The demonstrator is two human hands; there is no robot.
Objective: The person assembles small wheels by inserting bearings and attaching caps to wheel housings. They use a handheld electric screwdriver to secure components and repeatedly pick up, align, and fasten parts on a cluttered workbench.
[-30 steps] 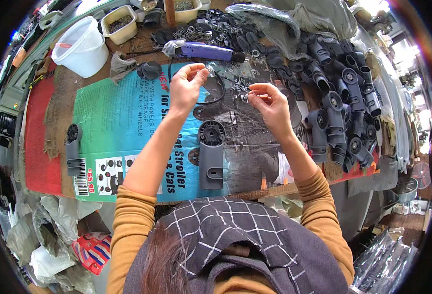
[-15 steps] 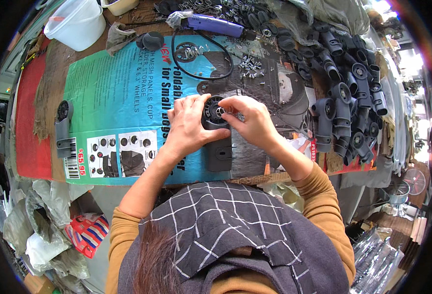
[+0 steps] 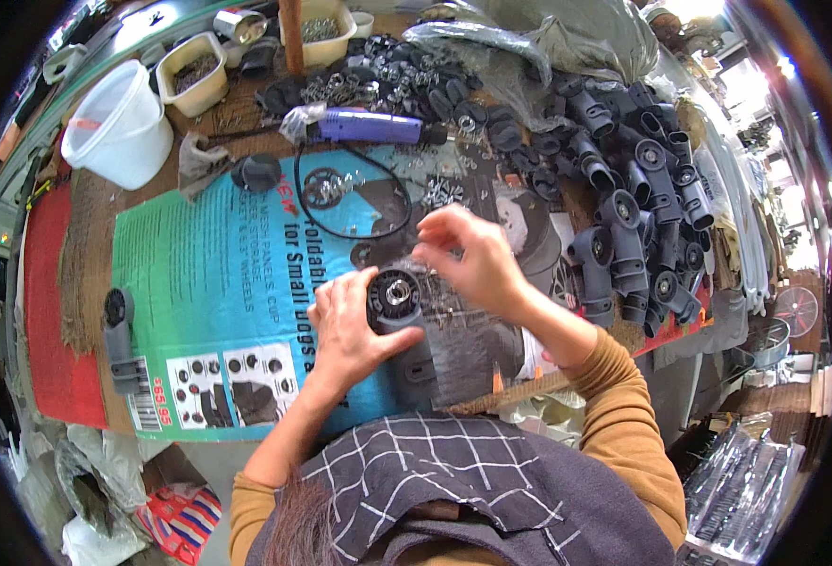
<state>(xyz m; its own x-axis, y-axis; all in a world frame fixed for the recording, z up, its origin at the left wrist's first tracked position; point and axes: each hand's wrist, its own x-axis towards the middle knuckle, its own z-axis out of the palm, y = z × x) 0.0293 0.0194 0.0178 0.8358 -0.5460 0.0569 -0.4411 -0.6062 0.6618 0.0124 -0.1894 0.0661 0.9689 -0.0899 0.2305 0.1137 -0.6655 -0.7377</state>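
The bench (image 3: 90, 274) is brown and rough where bare, covered mostly by a flattened teal printed carton (image 3: 218, 302). Left of the carton lies a red mat (image 3: 43, 311). Beyond the carton's far-left corner stands a white plastic bucket (image 3: 119, 123), with a cream tub (image 3: 189, 71) just beside it. Along the carton's far edge lies a purple power tool (image 3: 378, 125). Right of the carton sits a heap of black plastic wheel housings (image 3: 633, 208). On the carton's left edge rests one black caster bracket (image 3: 119, 340).

Both hands (image 3: 416, 292) around black wheel part (image 3: 395, 298)
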